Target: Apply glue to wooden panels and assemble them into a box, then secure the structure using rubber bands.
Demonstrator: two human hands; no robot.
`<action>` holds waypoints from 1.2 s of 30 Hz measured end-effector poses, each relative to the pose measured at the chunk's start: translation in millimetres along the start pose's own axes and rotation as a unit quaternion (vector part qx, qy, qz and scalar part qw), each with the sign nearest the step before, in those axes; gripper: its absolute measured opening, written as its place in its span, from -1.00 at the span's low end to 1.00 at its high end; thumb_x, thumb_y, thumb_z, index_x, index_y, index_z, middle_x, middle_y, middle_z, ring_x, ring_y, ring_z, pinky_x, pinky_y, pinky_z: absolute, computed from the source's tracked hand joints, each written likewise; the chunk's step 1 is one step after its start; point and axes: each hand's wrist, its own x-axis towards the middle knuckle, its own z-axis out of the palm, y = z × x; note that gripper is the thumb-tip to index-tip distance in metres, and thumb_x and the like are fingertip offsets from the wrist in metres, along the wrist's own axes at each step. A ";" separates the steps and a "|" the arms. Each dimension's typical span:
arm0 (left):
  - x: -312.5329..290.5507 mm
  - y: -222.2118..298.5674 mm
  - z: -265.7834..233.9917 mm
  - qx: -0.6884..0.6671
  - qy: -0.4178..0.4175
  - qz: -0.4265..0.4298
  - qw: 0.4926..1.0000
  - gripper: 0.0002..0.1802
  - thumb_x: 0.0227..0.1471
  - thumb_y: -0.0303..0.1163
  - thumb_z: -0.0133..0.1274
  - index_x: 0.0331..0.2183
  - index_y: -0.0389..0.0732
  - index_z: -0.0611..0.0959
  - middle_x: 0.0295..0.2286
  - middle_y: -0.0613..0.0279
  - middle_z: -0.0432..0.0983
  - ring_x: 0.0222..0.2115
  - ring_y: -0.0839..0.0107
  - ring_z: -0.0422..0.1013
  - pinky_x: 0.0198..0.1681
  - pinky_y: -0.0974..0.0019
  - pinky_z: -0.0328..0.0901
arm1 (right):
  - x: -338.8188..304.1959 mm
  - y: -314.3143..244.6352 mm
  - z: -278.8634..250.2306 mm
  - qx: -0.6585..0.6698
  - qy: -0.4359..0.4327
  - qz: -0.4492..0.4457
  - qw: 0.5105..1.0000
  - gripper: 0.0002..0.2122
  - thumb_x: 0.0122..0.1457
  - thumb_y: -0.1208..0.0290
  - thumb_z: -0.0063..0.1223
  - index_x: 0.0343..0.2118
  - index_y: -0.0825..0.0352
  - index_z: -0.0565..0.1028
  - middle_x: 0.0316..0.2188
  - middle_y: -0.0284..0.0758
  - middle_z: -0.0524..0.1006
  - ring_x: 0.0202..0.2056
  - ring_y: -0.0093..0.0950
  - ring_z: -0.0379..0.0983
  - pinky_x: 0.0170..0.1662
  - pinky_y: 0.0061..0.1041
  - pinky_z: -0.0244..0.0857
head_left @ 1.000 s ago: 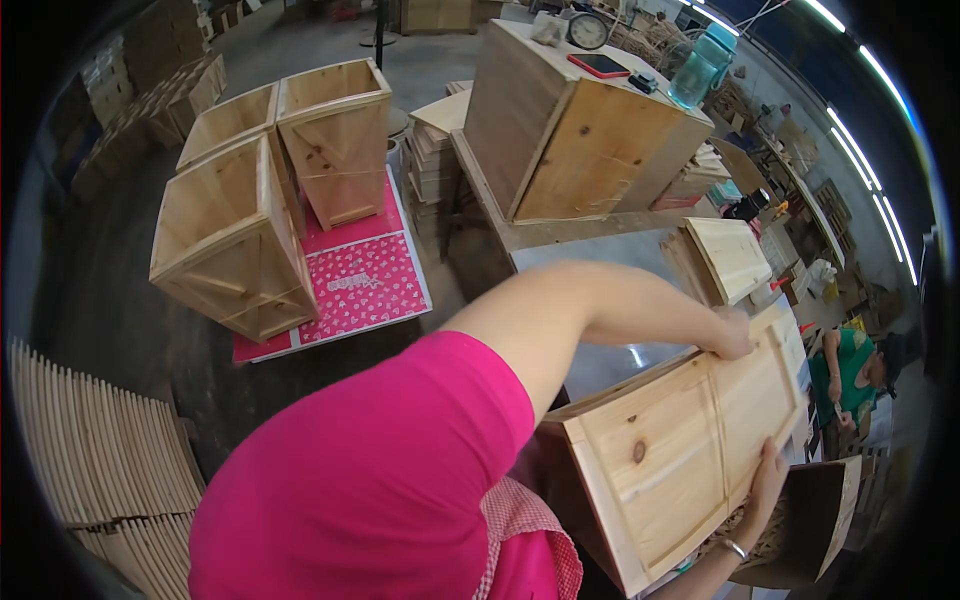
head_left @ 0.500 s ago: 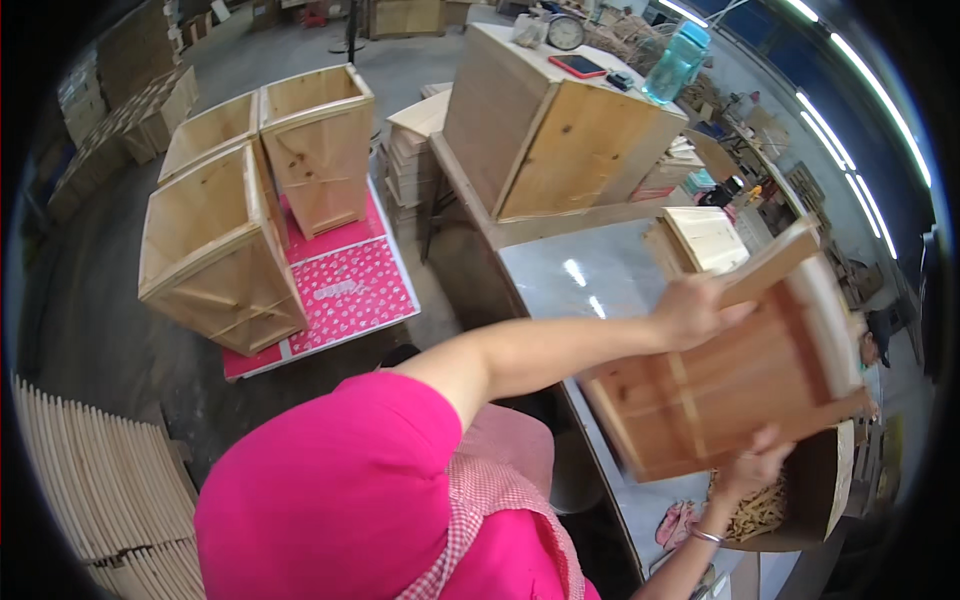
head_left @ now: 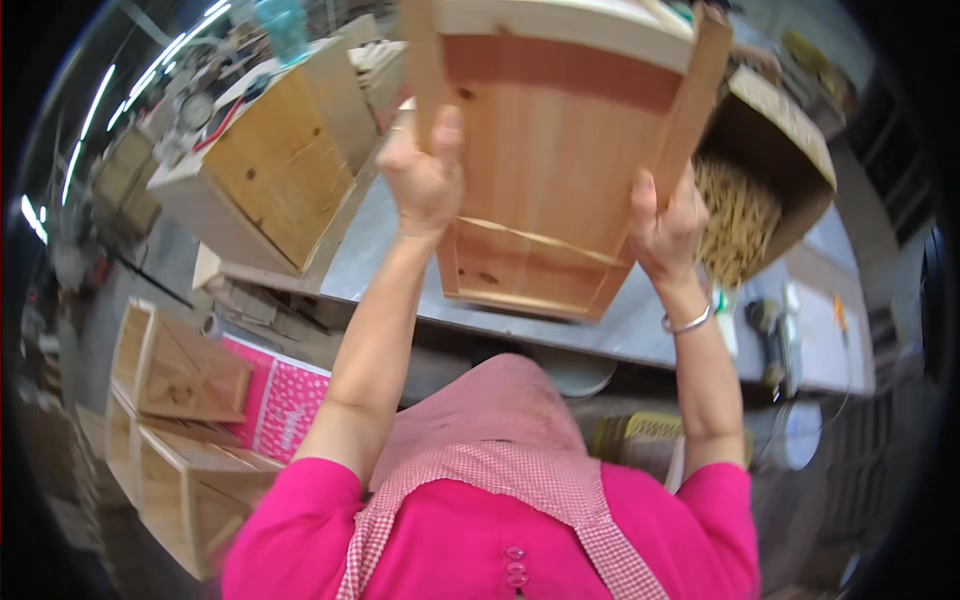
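- My left hand [head_left: 425, 185] is curled around one side of the wooden box [head_left: 560, 130].
- My right hand [head_left: 665, 225] grips its other side.
- A carton [head_left: 785, 135] stands to its right.

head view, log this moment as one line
left hand: grips left side of tapered brown wooden box; right hand: grips its right side; nearby: open brown cardboard carton holding tan pieces
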 end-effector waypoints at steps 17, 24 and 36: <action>45.6 54.4 -43.0 0.035 -0.064 0.181 0.981 -0.37 0.30 0.02 -0.12 0.09 -0.34 0.49 -0.03 0.10 0.39 -0.08 0.35 0.34 0.06 0.21 0.23 | -84.4 75.5 13.2 0.153 -0.100 0.436 0.881 -0.50 0.32 -0.02 -0.19 -0.10 0.40 0.53 -0.50 -0.01 0.57 -0.38 -0.04 0.53 -0.25 -0.23 0.39; 111.6 157.3 70.6 -0.026 -0.293 0.380 0.877 -0.55 0.18 -0.12 0.12 -0.04 -0.26 0.63 -0.02 0.14 0.51 0.11 0.21 0.34 0.15 0.22 0.20 | -127.9 101.0 69.2 0.130 -0.209 0.530 0.812 -0.45 0.29 0.03 -0.32 -0.33 0.50 0.57 -0.31 0.17 0.56 -0.15 0.09 0.51 -0.03 -0.11 0.34; 106.6 159.8 99.7 -0.087 -0.531 0.192 0.821 -0.77 0.28 -0.37 -0.02 -0.33 -0.34 0.60 -0.25 0.20 0.56 0.15 0.20 0.33 0.12 0.29 0.19 | -6.0 122.9 71.2 0.199 -0.016 0.361 0.911 -0.66 0.16 0.30 -0.12 -0.59 0.49 0.53 -0.58 0.11 0.46 -0.52 -0.04 0.51 -0.38 -0.18 0.36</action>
